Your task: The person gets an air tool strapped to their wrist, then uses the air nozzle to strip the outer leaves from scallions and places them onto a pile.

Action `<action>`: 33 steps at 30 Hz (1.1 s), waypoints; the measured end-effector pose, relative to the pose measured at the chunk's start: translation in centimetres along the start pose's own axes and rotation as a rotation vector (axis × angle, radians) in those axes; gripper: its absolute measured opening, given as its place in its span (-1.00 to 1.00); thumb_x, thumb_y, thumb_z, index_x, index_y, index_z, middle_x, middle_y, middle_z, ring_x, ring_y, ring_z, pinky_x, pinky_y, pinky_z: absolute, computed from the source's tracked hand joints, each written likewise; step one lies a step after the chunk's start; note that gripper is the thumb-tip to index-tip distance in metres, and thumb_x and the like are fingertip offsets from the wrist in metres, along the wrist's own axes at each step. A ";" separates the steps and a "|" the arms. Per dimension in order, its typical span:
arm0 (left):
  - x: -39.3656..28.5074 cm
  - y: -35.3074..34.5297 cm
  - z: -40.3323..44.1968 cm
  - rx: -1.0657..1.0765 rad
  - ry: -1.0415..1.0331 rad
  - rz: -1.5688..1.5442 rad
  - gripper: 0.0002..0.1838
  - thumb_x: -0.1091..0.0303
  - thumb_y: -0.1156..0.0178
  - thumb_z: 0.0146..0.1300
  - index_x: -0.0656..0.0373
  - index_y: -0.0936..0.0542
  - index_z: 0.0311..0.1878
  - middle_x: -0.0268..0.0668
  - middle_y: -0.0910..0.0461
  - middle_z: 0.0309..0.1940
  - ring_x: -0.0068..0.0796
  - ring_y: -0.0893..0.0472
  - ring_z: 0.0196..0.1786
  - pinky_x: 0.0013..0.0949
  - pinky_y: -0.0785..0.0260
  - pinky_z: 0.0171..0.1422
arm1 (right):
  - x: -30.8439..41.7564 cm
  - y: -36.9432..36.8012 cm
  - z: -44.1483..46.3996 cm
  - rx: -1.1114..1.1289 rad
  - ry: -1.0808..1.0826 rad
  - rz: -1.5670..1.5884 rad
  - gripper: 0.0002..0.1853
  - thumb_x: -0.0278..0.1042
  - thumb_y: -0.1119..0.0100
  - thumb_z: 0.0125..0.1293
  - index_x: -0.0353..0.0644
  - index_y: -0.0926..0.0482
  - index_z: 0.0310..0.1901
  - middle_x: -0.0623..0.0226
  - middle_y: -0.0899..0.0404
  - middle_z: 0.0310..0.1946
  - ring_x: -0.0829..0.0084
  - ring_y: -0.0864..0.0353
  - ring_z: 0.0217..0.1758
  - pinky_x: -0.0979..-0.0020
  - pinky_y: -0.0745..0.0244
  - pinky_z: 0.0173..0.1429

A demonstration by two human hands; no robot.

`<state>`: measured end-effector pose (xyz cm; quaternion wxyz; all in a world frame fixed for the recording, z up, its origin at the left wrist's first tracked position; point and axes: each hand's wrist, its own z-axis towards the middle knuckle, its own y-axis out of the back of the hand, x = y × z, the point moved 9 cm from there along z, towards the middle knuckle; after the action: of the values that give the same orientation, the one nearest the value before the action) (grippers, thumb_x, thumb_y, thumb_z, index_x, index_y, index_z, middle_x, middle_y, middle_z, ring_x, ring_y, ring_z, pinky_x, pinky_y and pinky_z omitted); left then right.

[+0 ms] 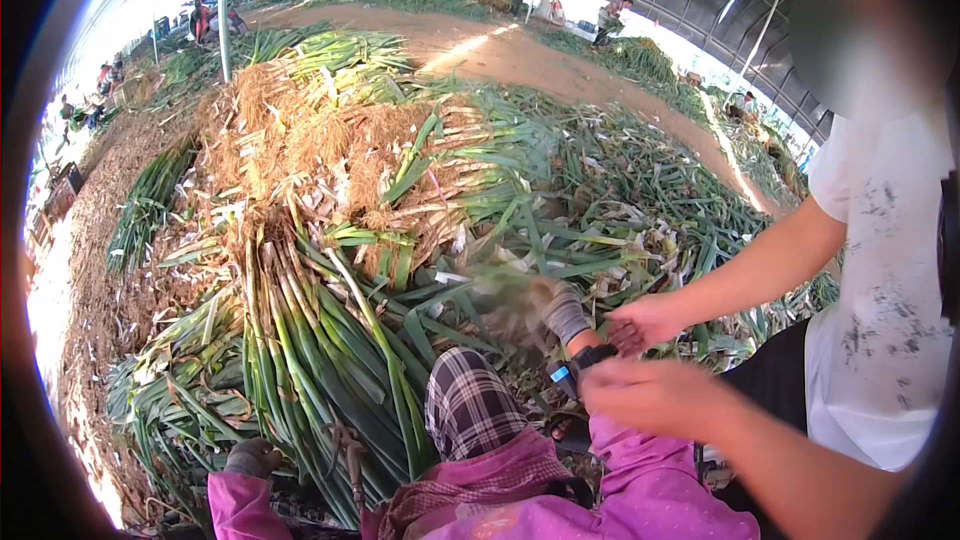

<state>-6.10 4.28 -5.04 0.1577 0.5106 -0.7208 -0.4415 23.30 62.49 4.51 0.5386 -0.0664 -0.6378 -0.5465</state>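
Note:
My left hand (252, 458), in a dark grey glove, is low at the left beside the leaves of long green onions (310, 340); its fingers are too small and shaded to read. The onions lie fanned out with their roots away from me. My right hand (545, 302), in a grey glove, is smeared by motion above loose green leaves (600, 250). On my right wrist sits a black strapped device (570, 375) with a small lit blue screen. Another person's two hands (650, 325) are at this device, one of them blurred.
A large heap of onions with tan roots (300, 130) rises ahead. A rusty metal piece (350, 455) stands by my left knee. The other person (880, 290), in a stained white shirt, is close on my right. Farther off are a metal post (224, 20), a dirt path (510, 55) and several people.

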 end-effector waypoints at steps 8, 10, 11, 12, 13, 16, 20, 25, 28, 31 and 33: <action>0.3 -2.1 1.4 -0.008 0.022 -0.006 -0.58 -0.02 -0.19 -0.06 -0.01 -0.63 -0.15 -0.12 -0.63 -0.26 -0.19 -0.61 -0.14 -0.26 -0.42 0.00 | 6.8 0.0 -0.6 -0.024 -0.150 1.044 -0.86 -0.48 -0.11 0.19 -0.23 -0.56 -0.20 0.29 -0.59 -0.31 0.41 -0.59 -0.26 0.38 -0.54 -0.10; -1.2 -0.4 -1.1 -0.065 -0.010 -0.073 -0.59 -0.02 -0.18 -0.06 -0.02 -0.63 -0.17 -0.11 -0.63 -0.26 -0.18 -0.61 -0.16 -0.24 -0.42 -0.02 | 10.2 -1.6 -1.4 0.062 -0.126 1.199 -0.82 -0.44 -0.16 0.19 -0.24 -0.55 -0.16 0.23 -0.60 -0.26 0.35 -0.60 -0.16 0.33 -0.55 -0.01; 0.2 -3.1 0.9 -0.054 -0.085 -0.085 -0.60 -0.02 -0.17 -0.05 -0.01 -0.63 -0.18 -0.11 -0.62 -0.27 -0.16 -0.61 -0.16 -0.23 -0.42 -0.02 | 11.6 -2.5 -1.6 0.098 -0.099 1.199 -0.80 -0.44 -0.16 0.19 -0.24 -0.54 -0.14 0.23 -0.60 -0.25 0.34 -0.60 -0.15 0.33 -0.55 -0.01; 3.1 -7.6 4.5 -0.042 -0.152 -0.095 -0.60 -0.02 -0.15 -0.05 0.00 -0.62 -0.19 -0.10 -0.62 -0.27 -0.15 -0.61 -0.17 -0.22 -0.42 -0.03 | 13.1 -3.8 -1.9 0.139 -0.077 1.206 -0.79 -0.45 -0.16 0.19 -0.25 -0.53 -0.12 0.23 -0.59 -0.24 0.34 -0.60 -0.15 0.33 -0.55 -0.02; 3.7 -8.5 3.8 -0.045 -0.130 -0.087 -0.60 -0.02 -0.13 -0.03 0.01 -0.61 -0.19 -0.10 -0.62 -0.28 -0.12 -0.60 -0.17 -0.20 -0.42 -0.03 | 14.4 -5.6 -2.3 0.186 -0.058 1.216 -0.78 -0.45 -0.16 0.19 -0.25 -0.53 -0.11 0.23 -0.59 -0.23 0.33 -0.60 -0.14 0.32 -0.55 -0.02; 0.7 -8.7 -0.4 -0.107 -0.034 -0.047 -0.61 -0.01 -0.08 0.02 0.07 -0.59 -0.21 -0.07 -0.61 -0.30 -0.04 -0.59 -0.18 -0.12 -0.42 -0.06 | 17.2 -12.6 -4.9 0.371 0.138 0.907 -0.75 -0.40 -0.16 0.20 -0.25 -0.51 -0.08 0.34 -0.58 -0.24 0.52 -0.54 -0.17 0.46 -0.48 -0.04; -4.6 -8.9 -5.8 -0.054 -0.029 -0.065 -0.67 0.05 -0.08 0.06 0.09 -0.57 -0.24 -0.06 -0.58 -0.33 -0.02 -0.57 -0.20 -0.06 -0.39 -0.14 | 15.3 -21.9 -8.6 0.547 0.147 0.618 -0.71 -0.30 -0.17 0.17 -0.26 -0.52 -0.11 0.26 -0.61 -0.27 0.48 -0.56 -0.21 0.45 -0.43 -0.06; -6.7 -5.0 -12.2 -0.321 0.056 -0.249 -0.67 0.09 -0.14 0.08 0.14 -0.56 -0.21 -0.09 -0.58 -0.29 -0.06 -0.57 -0.19 -0.10 -0.39 -0.13 | 15.0 -24.9 -11.7 0.522 0.342 0.221 -0.71 -0.25 -0.14 0.13 -0.21 -0.54 -0.15 0.08 -0.60 -0.26 0.19 -0.59 -0.16 0.33 -0.45 -0.04; -4.8 -4.9 -14.7 -0.484 0.071 -0.389 -0.68 0.15 -0.14 0.16 0.18 -0.56 -0.14 -0.16 -0.62 -0.35 -0.17 -0.60 -0.27 -0.15 -0.41 -0.20 | 15.1 -26.0 -13.1 0.594 0.329 0.304 -0.74 -0.24 -0.13 0.15 -0.19 -0.55 -0.17 0.09 -0.59 -0.26 0.16 -0.59 -0.17 0.32 -0.46 -0.06; -2.8 -3.0 -18.6 -0.687 0.067 -1.487 -0.68 0.13 -0.10 0.24 0.21 -0.57 -0.16 -0.28 -0.59 -0.48 -0.31 -0.59 -0.33 -0.23 -0.43 -0.25 | 16.6 -23.5 -12.3 0.524 0.415 0.276 -0.71 -0.23 -0.14 0.15 -0.19 -0.54 -0.14 0.09 -0.59 -0.27 0.17 -0.59 -0.18 0.30 -0.46 -0.07; -0.2 -2.2 -21.8 -0.927 0.167 -1.877 -0.60 0.04 -0.02 0.30 0.22 -0.53 -0.09 -0.34 -0.47 -0.46 -0.48 -0.47 -0.43 -0.33 -0.37 -0.32 | 13.8 -26.0 -12.4 0.586 0.372 0.369 -0.70 -0.26 -0.09 0.22 -0.22 -0.52 -0.07 0.16 -0.57 -0.14 0.27 -0.57 -0.09 0.34 -0.43 0.03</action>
<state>10.12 -6.09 5.52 -0.0185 0.7829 0.2173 -0.5826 7.72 35.70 -3.49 0.7303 0.0767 -0.6358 -0.2377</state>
